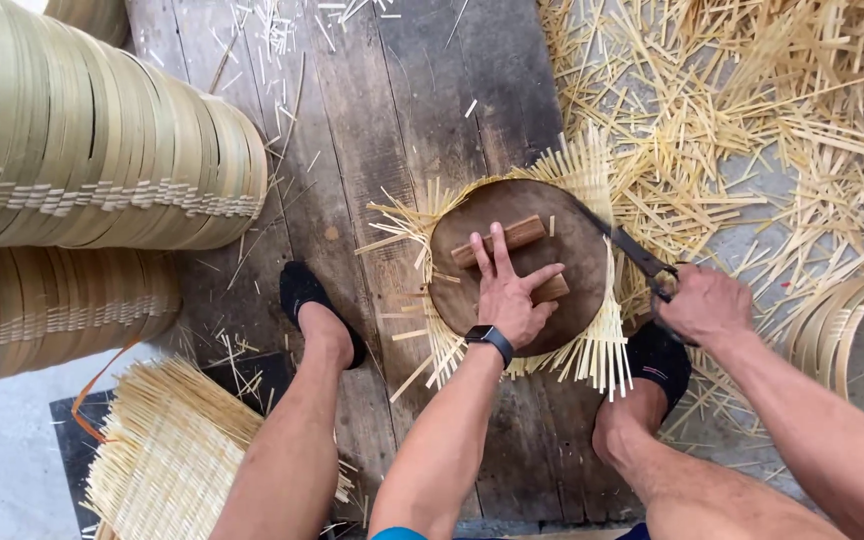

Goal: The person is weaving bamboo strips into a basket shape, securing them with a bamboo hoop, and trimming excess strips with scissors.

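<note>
The left hand (508, 297) lies flat, fingers spread, pressing on a round dark wooden disc (572, 262); its grip is wide and closes on nothing. Under its palm and fingers sits a wooden block (520, 235) fixed across the disc's top. A dark watch (490, 338) circles that wrist. Beneath the disc lies a woven bamboo mat (592, 345), its pale strip ends sticking out all round the rim.

Right of that hand, the right hand (704, 305) is closed tight on the handle of a knife (624, 243), whose dark blade runs up and left from the fist to the disc's upper right edge, against the protruding strips.

Both feet in black slip-on shoes (302, 290) rest on weathered wooden planks (382, 110), 1 on either side of the disc.

Nearer than the left hand and to its left lies a stack of woven mats (167, 455). Farther left rise stacks of bamboo hoops (82, 150). Beyond the right hand, cut bamboo offcuts (732, 110) litter the ground, with loose bamboo rings (852, 320) at the right edge.
</note>
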